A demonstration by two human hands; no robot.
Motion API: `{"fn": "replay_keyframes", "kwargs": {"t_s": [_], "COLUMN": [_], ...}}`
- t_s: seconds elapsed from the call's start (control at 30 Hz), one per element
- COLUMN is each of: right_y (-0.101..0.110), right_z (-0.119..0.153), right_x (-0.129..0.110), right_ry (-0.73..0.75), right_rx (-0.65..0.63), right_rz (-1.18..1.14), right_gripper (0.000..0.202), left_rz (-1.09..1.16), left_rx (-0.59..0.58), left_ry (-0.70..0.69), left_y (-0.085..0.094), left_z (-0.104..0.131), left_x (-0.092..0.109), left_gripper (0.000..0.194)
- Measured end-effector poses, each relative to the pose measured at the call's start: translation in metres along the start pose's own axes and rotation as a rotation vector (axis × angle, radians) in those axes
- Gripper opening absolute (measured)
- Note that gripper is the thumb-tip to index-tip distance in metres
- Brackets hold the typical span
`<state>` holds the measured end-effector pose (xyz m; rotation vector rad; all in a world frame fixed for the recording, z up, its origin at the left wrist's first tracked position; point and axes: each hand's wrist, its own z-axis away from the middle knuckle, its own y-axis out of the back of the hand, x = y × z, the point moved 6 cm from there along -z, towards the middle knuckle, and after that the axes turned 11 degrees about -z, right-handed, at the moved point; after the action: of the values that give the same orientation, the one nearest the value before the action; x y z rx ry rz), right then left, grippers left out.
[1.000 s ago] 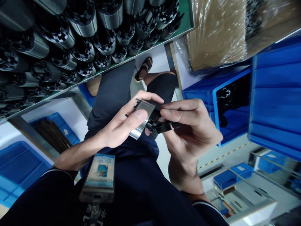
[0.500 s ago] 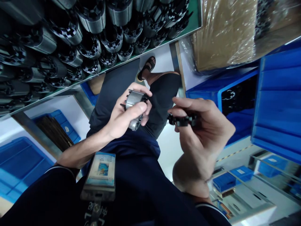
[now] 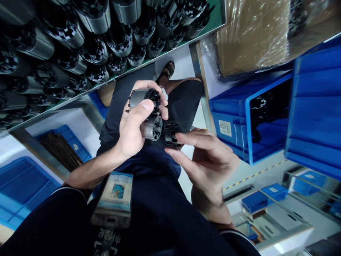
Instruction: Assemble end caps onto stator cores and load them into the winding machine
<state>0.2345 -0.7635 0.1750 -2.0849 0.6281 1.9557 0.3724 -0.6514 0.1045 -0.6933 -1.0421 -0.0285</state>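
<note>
While my left hand [image 3: 133, 133] clasps an already black-capped upper stator core [image 3: 137, 96] and a seemingly bare-ended lower stator core [image 3: 149, 128], my right hand [image 3: 210, 156] pinches a black slotted ring [image 3: 171, 137] just beside them, attached to neither.

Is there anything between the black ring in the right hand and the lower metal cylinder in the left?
Nothing visible: only a narrow open gap separates the black ring, held in the right hand, from the end of the lower metal cylinder in the left hand. The left fingertips sit above that gap.
</note>
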Motion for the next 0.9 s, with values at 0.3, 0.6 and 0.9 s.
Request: {"fn": "replay_keyframes", "kwargs": {"t_s": [0.3, 0.6, 0.9], "right_y": [-0.01, -0.019, -0.018], "right_z": [-0.004, 0.002, 0.001], "right_x": [0.006, 0.004, 0.024], "right_ry": [0.046, -0.003, 0.007], "right_rx": [-0.025, 0.04, -0.057], "right_rz": [-0.05, -0.097, -0.082], "right_gripper": [0.067, 0.066, 0.063], "left_rz": [-0.008, -0.192, -0.097], "left_rx": [-0.065, -0.133, -0.052], "left_ry": [-0.09, -0.166, -0.008], "left_y": [-0.003, 0.001, -0.005], "left_z": [0.003, 0.006, 0.011], "left_x": [-0.003, -0.008, -0.012], "left_gripper": [0.035, 0.036, 0.046]}}
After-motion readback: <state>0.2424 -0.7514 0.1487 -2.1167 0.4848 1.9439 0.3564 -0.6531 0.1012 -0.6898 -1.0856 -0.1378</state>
